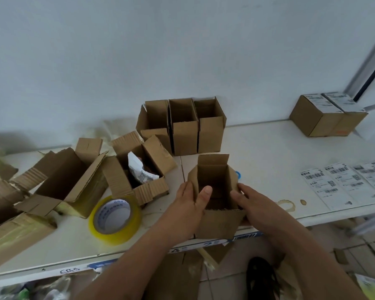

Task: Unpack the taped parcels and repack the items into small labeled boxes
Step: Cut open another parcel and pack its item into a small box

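A small open cardboard box [217, 221] stands at the table's front edge, empty inside as far as I can see. My left hand [189, 204] grips its left wall, thumb hooked over the rim into the opening. My right hand [250, 204] grips the right wall. To the left, an opened parcel [139, 169] holds a white plastic-wrapped item [139, 169]. Another opened parcel [67, 180] lies further left, its inside bare. Three empty small boxes [184, 128] stand in a row by the wall. Two closed, labeled boxes [327, 114] sit at the far right.
A roll of clear yellowish tape [115, 219] lies left of my hands. Several shipping labels [342, 182] lie flat on the white table [268, 148] at right. Flattened cardboard [11, 226] covers the left end. Cardboard scraps and a dark object [261, 276] lie on the floor below.
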